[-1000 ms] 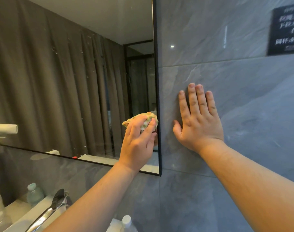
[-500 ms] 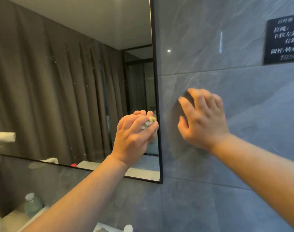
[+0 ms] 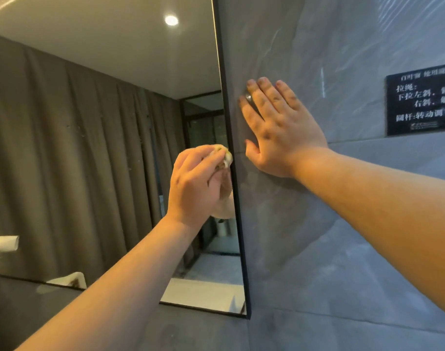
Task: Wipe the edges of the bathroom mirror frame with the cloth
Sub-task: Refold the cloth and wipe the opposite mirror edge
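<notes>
Fingers of the left hand (image 3: pixel 194 184) are gripping the cloth (image 3: pixel 222 154), seemingly against the mirror frame (image 3: pixel 233 173); the right hand (image 3: pixel 279 133) is lying flat, fingers straight, on the wall (image 3: pixel 317 249).

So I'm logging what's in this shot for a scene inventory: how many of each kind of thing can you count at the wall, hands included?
Hands: 2, left hand gripping the cloth, right hand flat on the tiled wall
Cloths: 1, cloth at the mirror frame
Mirrors: 1
Wall signs: 1, black sign
Total: 5
</notes>
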Motion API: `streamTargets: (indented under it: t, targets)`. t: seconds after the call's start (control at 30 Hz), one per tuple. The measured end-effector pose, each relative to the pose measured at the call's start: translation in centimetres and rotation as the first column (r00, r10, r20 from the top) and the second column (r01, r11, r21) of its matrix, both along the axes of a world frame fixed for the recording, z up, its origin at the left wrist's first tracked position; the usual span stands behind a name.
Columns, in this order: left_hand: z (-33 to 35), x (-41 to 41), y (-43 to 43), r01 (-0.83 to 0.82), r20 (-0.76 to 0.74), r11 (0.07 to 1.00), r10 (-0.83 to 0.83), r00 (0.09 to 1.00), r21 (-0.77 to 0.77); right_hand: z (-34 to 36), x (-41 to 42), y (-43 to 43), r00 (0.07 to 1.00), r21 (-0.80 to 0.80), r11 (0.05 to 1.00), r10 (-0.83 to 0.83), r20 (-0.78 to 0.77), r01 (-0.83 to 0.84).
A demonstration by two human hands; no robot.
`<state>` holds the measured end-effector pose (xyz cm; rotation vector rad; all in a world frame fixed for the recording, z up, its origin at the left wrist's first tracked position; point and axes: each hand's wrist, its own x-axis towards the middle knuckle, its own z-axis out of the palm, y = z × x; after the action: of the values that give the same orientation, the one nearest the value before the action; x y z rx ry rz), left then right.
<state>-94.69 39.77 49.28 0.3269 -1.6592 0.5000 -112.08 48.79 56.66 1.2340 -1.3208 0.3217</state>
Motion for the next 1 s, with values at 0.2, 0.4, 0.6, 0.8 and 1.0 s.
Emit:
streamTargets:
  t: [0.2, 0.4, 0.6, 0.8, 1.0]
  targets:
    - [-4.5, 0.4, -0.5, 0.012, 0.107, 0.999, -0.008, 0.994, -0.039, 0.0, 0.0, -0.1, 1.0, 0.007, 1.0, -0.012, -0.005, 0.012]
    - [-2.1, 0.5, -0.8, 0.012, 0.119, 0.997, -0.004, 0.993, -0.072, 0.1, 0.1, -0.1, 1.0, 0.005, 1.0, -0.017, -0.01, 0.017]
    - [2.5, 0.0, -1.0, 0.023, 0.042, 0.998, -0.02, 0.999, -0.06, 0.0, 0.0, -0.1, 1.0, 0.015, 1.0, -0.02, -0.011, 0.02]
    - [8.9, -0.8, -0.3, 0.085, -0.115, 0.996, -0.08, 0.99, 0.04, 0.0, 0.2, 0.2, 1.0, 0.029, 0.999, -0.02, 0.003, 0.02]
    - [6.0, -1.3, -0.3, 0.009, -0.098, 1.0, -0.01, 0.995, -0.006, 0.0, 0.1, 0.1, 1.0, 0.026, 0.999, -0.02, -0.007, 0.02]
